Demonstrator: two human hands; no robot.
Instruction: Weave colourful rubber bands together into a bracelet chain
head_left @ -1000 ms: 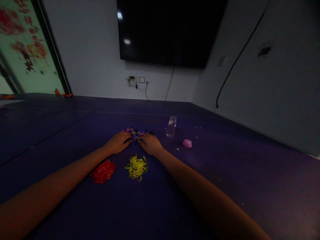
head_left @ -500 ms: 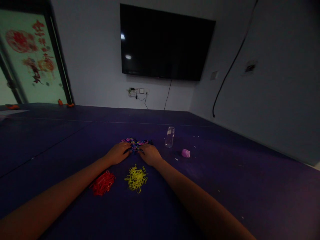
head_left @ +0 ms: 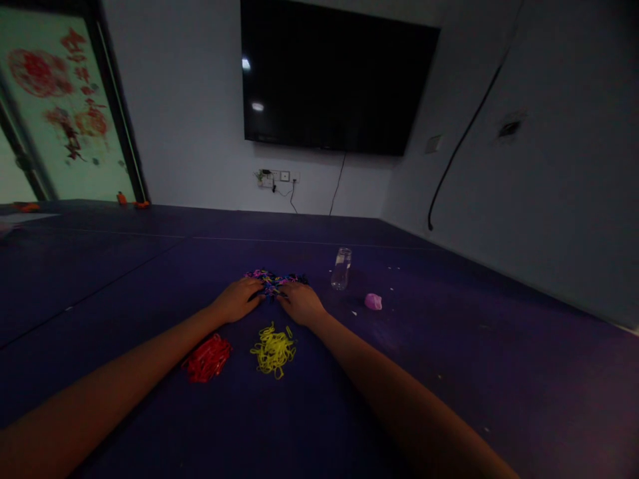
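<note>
A heap of small mixed-colour rubber bands [head_left: 272, 282], mostly dark blue and pink, lies on the dark purple surface [head_left: 279, 426]. My left hand [head_left: 238, 299] rests at the heap's left side, thumb apart from the fingers. From the right, my right hand [head_left: 300, 303] touches the same heap with fingers stretched over it. Both hands look open, though the fingertips are partly lost among the bands. Nearer to me, between my forearms, are a pile of red rubber bands [head_left: 208, 358] on the left and a pile of yellow rubber bands [head_left: 273, 351] on the right.
A clear bottle [head_left: 341, 269] without a cap stands right of my right hand. Beside it lies a small pink object [head_left: 373, 302], with white scraps scattered around. A television [head_left: 334, 76] hangs on the far wall; a dark cable [head_left: 464, 136] runs down the right wall.
The view has tilted slightly down, so everything sits a little higher in the picture. Both hands stay at the mixed heap, with only slight finger movement.
</note>
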